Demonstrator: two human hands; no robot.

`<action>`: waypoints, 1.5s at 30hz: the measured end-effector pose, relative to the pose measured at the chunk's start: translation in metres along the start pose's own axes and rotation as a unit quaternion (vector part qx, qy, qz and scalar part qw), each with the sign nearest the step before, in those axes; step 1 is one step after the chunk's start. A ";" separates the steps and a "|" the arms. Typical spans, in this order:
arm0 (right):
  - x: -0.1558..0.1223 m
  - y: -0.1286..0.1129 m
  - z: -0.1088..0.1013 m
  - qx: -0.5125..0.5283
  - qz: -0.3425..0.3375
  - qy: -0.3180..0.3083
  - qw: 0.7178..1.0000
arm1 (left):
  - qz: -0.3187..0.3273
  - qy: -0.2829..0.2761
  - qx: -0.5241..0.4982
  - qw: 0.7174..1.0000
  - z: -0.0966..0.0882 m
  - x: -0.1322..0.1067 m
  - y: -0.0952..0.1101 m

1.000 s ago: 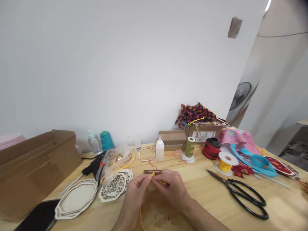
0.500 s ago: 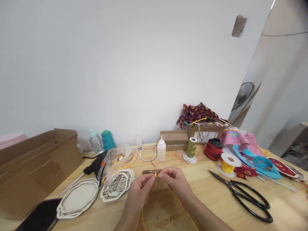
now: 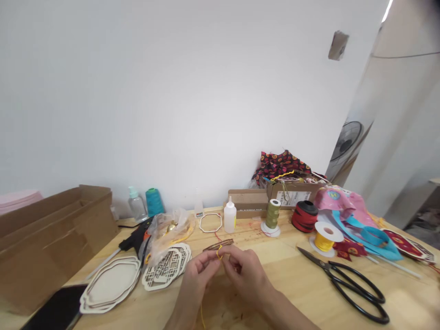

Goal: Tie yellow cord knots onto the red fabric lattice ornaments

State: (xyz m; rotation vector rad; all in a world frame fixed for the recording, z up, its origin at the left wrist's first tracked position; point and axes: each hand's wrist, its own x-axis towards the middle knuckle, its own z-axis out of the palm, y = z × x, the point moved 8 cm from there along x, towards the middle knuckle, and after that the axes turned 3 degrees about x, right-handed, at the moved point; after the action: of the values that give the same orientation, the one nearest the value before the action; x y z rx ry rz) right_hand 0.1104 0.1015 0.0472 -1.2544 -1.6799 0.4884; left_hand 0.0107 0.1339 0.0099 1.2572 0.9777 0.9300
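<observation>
Both hands meet at the middle of the front of the table, fingertips almost touching. My left hand (image 3: pixel 200 273) pinches a yellow cord (image 3: pixel 219 251) that is looped at the fingertips. From the other side, my right hand (image 3: pixel 244 270) is closed on the same cord, its index finger reaching toward the left fingertips. One length of the cord hangs below my left hand. Just behind the fingers lies a small brown stick (image 3: pixel 224 244), slightly tilted, with a red thread running from it toward a white scalloped frame (image 3: pixel 211 230).
Black-handled scissors (image 3: pixel 357 284) lie at right, near a yellow cord spool (image 3: pixel 326 238) and red spool (image 3: pixel 304 216). A white glue bottle (image 3: pixel 230 217) stands behind my hands. At left are lattice wooden cut-outs (image 3: pixel 165 270), a glue gun (image 3: pixel 134 240) and a cardboard box (image 3: pixel 58 238).
My right hand has turned inward and closed in on the left fingertips. The yellow cord now forms a small loop there. The brown stick's right end has tilted up.
</observation>
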 end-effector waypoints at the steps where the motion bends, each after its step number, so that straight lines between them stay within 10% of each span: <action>1: 0.000 -0.001 0.000 -0.030 -0.009 0.003 0.999 | 0.005 -0.008 -0.008 1.000 0.002 0.001 0.000; 32: 0.003 -0.019 -0.012 -0.170 -0.150 0.004 0.974 | -0.125 -0.014 -0.244 0.962 -0.001 -0.003 -0.024; 45: 0.006 0.002 -0.011 0.051 0.022 0.042 0.998 | -0.035 -0.017 -0.132 0.991 0.000 0.008 -0.014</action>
State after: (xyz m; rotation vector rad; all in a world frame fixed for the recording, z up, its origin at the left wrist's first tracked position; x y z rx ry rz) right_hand 0.1209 0.1050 0.0532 -1.2222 -1.5408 0.5336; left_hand 0.0137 0.1399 -0.0043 1.0071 0.8360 0.9455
